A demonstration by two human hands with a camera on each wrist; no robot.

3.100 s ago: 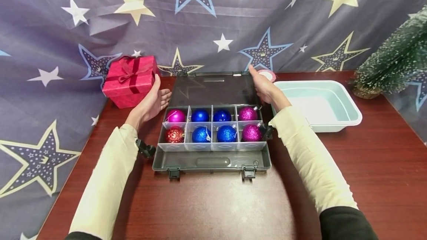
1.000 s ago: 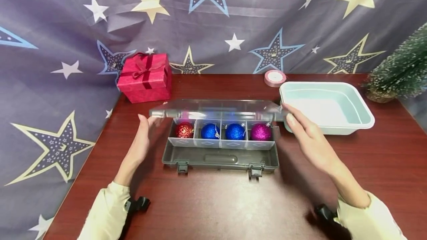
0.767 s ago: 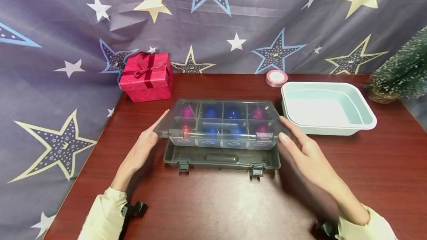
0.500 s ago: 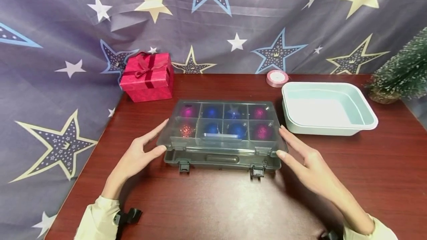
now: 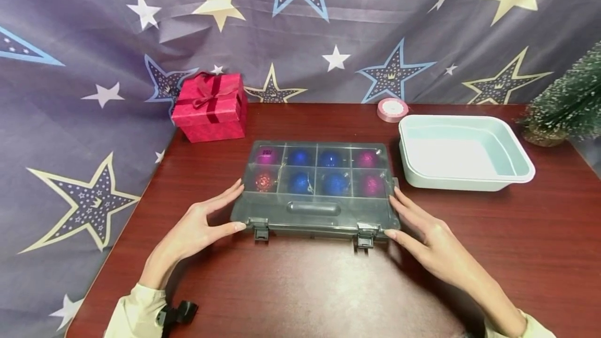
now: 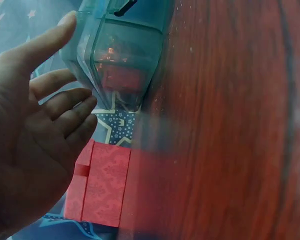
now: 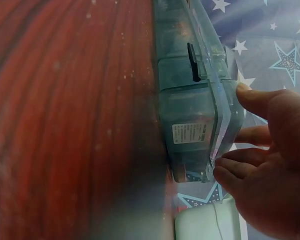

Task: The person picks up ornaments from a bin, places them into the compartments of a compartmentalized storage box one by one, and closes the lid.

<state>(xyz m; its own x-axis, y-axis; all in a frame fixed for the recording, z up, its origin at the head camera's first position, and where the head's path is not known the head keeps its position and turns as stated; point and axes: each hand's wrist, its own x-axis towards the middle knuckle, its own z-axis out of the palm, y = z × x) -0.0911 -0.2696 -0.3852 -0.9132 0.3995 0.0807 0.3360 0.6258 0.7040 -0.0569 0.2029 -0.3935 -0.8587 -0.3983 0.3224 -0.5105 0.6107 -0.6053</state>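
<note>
A smoky, see-through plastic storage box (image 5: 313, 220) sits mid-table with its lid (image 5: 267, 202) lowered over the base. Through the lid show two rows of compartments holding shiny bauble ornaments (image 5: 300, 182) in pink, blue and red. Two dark latches (image 5: 365, 239) hang loose at the front edge. My left hand (image 5: 188, 231) touches the lid's left side with extended fingers, thumb at the front corner. On the other side my right hand (image 5: 436, 249) does likewise at the right front corner. In the right wrist view a white label (image 7: 189, 133) shows on the box's side.
A red gift box (image 5: 210, 111) with a ribbon stands at the back left. Behind the storage box lies a pink ribbon roll (image 5: 392, 110). A pale green tub (image 5: 465, 184) is at the right, beside a small frosted tree (image 5: 565, 103). Star-patterned cloth (image 5: 328, 30) hangs behind.
The lid, earlier laid back behind the box, has swung forward and down over the baubles. Both hands have come with it from the back to the front corners.
</note>
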